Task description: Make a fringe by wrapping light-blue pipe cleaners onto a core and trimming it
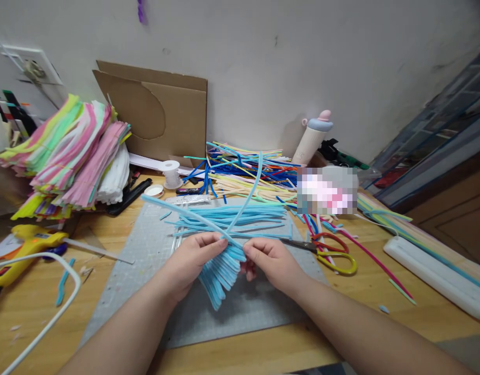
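Both hands hold one fan-shaped piece made of light-blue pipe cleaners (pixel 220 278) above a grey cutting mat. My left hand (pixel 197 258) pinches its upper left edge between thumb and fingers. At the upper right corner, my right hand (pixel 269 260) is closed on the same piece, fingertips partly hidden behind it. Two long pipe-cleaner ends rise from the piece, one (pixel 252 190) curving up, the other (pixel 173 208) pointing left. Behind the hands lies a row of loose light-blue pipe cleaners (pixel 240 213). Scissors (pixel 336 255) with red and yellow handles lie right of my right hand.
The cutting mat (pixel 126 281) lies on a wooden table. At left are a yellow glue gun (pixel 33 239) and bundled colourful pipe cleaners (pixel 72 151). Cardboard (pixel 177 114), a white spool (pixel 171 173) and a bottle (pixel 312 138) stand behind. A white power strip (pixel 435 276) lies right.
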Demonstrator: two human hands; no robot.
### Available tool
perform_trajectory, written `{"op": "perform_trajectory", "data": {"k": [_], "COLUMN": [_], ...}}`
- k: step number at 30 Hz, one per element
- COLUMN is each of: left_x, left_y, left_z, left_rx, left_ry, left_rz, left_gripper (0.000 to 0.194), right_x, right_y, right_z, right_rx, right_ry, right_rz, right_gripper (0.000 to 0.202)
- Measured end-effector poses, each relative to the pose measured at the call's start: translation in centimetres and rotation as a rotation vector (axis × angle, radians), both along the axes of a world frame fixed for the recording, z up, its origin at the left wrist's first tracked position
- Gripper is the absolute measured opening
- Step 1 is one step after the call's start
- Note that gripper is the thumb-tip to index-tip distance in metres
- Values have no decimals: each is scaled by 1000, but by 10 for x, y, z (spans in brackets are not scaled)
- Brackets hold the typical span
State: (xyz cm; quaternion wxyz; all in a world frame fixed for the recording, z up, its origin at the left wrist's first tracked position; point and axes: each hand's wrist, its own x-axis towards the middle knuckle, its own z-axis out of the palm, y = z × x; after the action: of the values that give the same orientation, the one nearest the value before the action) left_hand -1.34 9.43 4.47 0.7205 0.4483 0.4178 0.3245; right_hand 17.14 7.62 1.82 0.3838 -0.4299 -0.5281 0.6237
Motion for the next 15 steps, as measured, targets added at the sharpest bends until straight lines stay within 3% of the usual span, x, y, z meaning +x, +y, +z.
{"op": "perform_trajectory", "data": {"k": [10, 15], "left_x": [0, 2], "left_y": [2, 5], "left_z": [1, -6], "left_rx": [40, 109], "left_ry": [-10, 57], "left_rz": [-20, 158], "left_gripper": [24, 28], "right_x": [-1, 0], "right_y": [3, 3], "right_z": [-4, -7], "right_rx": [-86, 11], "right_ry": [102, 24], "right_rz": [-6, -37], "right_gripper": [39, 36]}}
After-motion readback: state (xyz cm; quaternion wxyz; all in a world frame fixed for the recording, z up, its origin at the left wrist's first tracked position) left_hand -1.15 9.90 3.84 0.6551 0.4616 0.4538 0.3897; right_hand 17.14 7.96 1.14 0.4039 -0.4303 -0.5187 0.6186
